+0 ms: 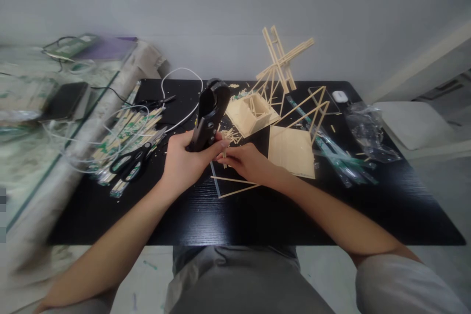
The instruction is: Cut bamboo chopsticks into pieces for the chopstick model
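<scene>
Left hand (pixel 184 162) closed round the black cutter (pixel 208 113), handles up, its lower end just beside the right fingertips. Right hand (pixel 247 162) pinches a short wooden stick (pixel 224 156) at the cutter's tip, above the counter (pixel 257 216). Scissors (pixel 134 162) lie left of the hands, flat wooden panel (pixel 292 151) right, stick box (pixel 252 113) behind, loose sticks (pixel 235 186) under the right wrist.
</scene>
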{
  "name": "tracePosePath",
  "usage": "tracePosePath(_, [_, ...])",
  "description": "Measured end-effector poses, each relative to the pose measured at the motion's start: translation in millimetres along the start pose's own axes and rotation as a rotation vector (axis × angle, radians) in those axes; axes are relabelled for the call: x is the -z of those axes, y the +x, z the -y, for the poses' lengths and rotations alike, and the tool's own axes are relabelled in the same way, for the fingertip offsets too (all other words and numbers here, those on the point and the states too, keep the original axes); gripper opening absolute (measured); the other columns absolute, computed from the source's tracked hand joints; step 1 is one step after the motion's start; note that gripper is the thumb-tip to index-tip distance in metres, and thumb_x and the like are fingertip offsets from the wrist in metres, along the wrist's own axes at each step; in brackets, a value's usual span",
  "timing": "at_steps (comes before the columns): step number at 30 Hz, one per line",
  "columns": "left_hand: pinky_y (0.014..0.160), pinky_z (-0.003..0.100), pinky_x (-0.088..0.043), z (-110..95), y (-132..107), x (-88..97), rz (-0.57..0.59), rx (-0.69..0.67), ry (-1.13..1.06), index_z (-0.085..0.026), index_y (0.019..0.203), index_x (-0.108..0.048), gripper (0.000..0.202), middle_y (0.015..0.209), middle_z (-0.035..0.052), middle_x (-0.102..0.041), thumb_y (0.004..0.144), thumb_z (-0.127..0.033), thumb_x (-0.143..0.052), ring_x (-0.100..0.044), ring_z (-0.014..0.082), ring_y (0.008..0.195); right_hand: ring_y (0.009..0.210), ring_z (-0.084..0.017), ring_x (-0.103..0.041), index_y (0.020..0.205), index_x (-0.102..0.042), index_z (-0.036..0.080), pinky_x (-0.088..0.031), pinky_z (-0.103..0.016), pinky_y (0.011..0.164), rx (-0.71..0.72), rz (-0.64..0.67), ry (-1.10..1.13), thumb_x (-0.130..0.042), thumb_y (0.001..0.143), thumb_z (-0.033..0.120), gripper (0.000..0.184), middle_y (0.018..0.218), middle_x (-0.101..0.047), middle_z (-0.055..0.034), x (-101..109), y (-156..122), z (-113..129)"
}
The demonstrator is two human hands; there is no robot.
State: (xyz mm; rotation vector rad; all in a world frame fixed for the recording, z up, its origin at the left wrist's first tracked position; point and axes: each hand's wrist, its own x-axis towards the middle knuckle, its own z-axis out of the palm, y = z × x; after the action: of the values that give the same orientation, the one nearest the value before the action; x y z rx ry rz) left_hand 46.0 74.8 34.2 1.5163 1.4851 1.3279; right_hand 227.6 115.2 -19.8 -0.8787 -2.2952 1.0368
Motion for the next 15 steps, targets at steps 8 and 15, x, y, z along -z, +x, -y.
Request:
tracePosePath(8, [0.058,0.025,-0.049,9,5,8.6,0.053,-0.127,0.112,-0.020,0.079,-0.079,0.013,0.061,-0.0035,-0.069,0.078,-0.030,-0.087,-0.062,0.0122,0.054,0.093,-0.020,-0.076,0.101,-0.078,0.016,-0.051,-0.028,0.086,-0.030,0.014,-0.009,-0.062,0.104,0.022,0.018,0.102,-0.083,-0.0084,0,0,1])
tracePosePath(15, [0.063,0.023,-0.052,13,1,11.1,0.041,-0.171,0.156,-0.019,0.082,-0.080,0.012,0.071,-0.0027,-0.074,0.081,-0.030,-0.083,-0.066,0.0120,0.062,0.067,-0.013,-0.063,0.101,-0.077,0.013,-0.044,-0.023,0.070,0.063,-0.044,0.014,-0.070,0.100,0.028,0.017,0.076,-0.073,-0.0008,12,3,11])
